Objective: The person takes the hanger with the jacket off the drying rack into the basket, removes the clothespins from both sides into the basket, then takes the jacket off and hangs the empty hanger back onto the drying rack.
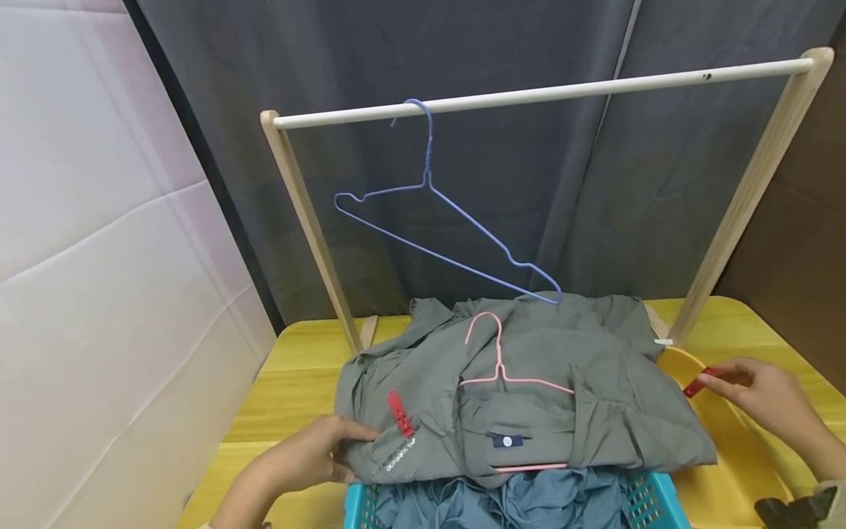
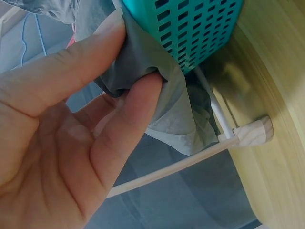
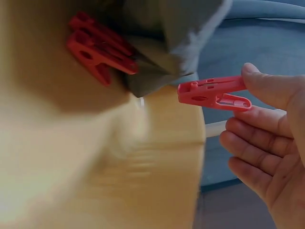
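Your left grip (image 1: 311,455) pinches the edge of a grey garment (image 1: 538,345) at 8 o'clock while your right grip (image 1: 769,397) holds a red clothespin (image 1: 698,383) between thumb and finger at 3 o'clock, on a dial centred on the garment with 12 pointing away from you. Beneath it all spreads a yellow, wood-grained worktop (image 1: 304,382). A clothes rack (image 1: 542,94), white bar on wooden legs, spans the far side from 11 to 2 o'clock. The garment, crumpled and collar end toward you, drapes over a turquoise basket (image 1: 664,499) at 6 o'clock, where blue fabric (image 1: 529,507) is bunched inside, and overlaps a yellow container (image 1: 734,470) at 4 o'clock. Hooked over the bar at 11 o'clock, a blue hanger (image 1: 428,158) hangs aslant. A pink hanger (image 1: 500,367) sits partly within the garment near the dial's centre, its hook toward 12. A second clothespin (image 1: 399,414) rests on the garment beside white lettering (image 1: 399,455), toward 8 o'clock; whether it bites the cloth, you cannot tell. Your right wrist view shows a third clothespin (image 3: 100,50) in the yellow container, just beside grey cloth.
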The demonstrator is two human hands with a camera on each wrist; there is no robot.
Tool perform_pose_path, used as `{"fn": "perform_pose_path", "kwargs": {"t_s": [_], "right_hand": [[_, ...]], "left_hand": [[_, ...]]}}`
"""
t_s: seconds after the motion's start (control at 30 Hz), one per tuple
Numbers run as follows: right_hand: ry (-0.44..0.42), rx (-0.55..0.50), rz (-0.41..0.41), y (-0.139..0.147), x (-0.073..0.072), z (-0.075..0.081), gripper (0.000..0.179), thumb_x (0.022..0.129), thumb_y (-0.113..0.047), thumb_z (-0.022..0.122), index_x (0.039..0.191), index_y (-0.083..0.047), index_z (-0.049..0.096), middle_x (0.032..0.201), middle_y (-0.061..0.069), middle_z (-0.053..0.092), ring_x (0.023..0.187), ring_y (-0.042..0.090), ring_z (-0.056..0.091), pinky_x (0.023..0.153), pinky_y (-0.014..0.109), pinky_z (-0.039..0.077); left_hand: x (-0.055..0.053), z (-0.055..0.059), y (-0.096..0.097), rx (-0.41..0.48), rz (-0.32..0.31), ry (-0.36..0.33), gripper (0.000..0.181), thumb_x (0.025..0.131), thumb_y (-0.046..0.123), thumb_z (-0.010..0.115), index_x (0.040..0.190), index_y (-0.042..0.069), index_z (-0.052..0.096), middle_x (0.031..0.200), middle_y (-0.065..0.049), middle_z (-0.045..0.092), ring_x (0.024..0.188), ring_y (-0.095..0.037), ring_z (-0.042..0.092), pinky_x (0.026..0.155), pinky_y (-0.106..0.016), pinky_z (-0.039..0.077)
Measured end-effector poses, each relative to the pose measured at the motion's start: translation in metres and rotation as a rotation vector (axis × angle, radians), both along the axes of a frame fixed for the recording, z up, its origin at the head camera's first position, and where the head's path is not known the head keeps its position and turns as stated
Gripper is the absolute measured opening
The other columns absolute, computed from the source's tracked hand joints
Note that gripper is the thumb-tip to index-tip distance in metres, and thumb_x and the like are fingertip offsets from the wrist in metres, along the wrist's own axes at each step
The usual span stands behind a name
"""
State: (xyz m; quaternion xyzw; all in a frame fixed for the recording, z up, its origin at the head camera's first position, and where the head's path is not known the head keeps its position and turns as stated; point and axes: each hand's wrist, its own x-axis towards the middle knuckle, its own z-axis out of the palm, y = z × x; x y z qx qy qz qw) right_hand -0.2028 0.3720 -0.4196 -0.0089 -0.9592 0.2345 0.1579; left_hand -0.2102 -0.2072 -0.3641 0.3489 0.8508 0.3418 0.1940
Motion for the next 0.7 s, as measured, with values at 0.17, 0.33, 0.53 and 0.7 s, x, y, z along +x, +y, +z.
{"fn": "perform_pose_path", "kwargs": {"t_s": [0.17, 0.33, 0.53, 0.7], "right_hand": [[-0.021, 0.015, 0.016, -0.0053, -0.0027, -0.004, 0.045, 0.081, -0.034, 0.069, 0.091, 0.009, 0.065, 0.086, 0.025, 0.064, 0.081, 0.045, 0.056, 0.059, 0.046, 0.047], [-0.048, 0.012, 0.059, -0.0093, -0.0078, -0.0046, 0.044, 0.081, -0.036, 0.068, 0.092, 0.007, 0.066, 0.084, 0.019, 0.066, 0.082, 0.042, 0.058, 0.065, 0.051, 0.046], [-0.066, 0.014, 0.091, -0.0102, -0.0087, -0.0052, 0.037, 0.081, -0.033, 0.069, 0.089, 0.004, 0.067, 0.078, 0.007, 0.066, 0.072, 0.026, 0.061, 0.058, 0.033, 0.045], [-0.102, 0.013, 0.12, -0.0093, -0.0089, -0.0048, 0.034, 0.08, -0.03, 0.07, 0.089, 0.003, 0.068, 0.08, 0.006, 0.066, 0.073, 0.025, 0.061, 0.058, 0.029, 0.047]], "left_hand": [[0.0, -0.0005, -0.0002, 0.012, -0.01, 0.006, 0.047, 0.068, -0.004, 0.075, 0.112, 0.007, 0.066, 0.108, 0.0, 0.063, 0.09, -0.005, 0.053, 0.073, -0.022, 0.047], [0.001, -0.0006, -0.0024, 0.008, -0.01, 0.018, 0.048, 0.067, -0.005, 0.075, 0.112, 0.008, 0.066, 0.107, 0.002, 0.063, 0.088, -0.004, 0.053, 0.072, -0.022, 0.046], [0.0007, -0.0018, -0.0029, 0.019, -0.023, 0.03, 0.048, 0.067, -0.005, 0.075, 0.112, 0.009, 0.066, 0.106, 0.003, 0.063, 0.087, -0.004, 0.052, 0.072, -0.022, 0.046], [-0.0008, -0.0029, -0.0022, 0.02, -0.032, 0.047, 0.047, 0.068, -0.003, 0.075, 0.112, 0.006, 0.066, 0.107, 0.0, 0.063, 0.087, -0.004, 0.052, 0.071, -0.022, 0.046]]}}
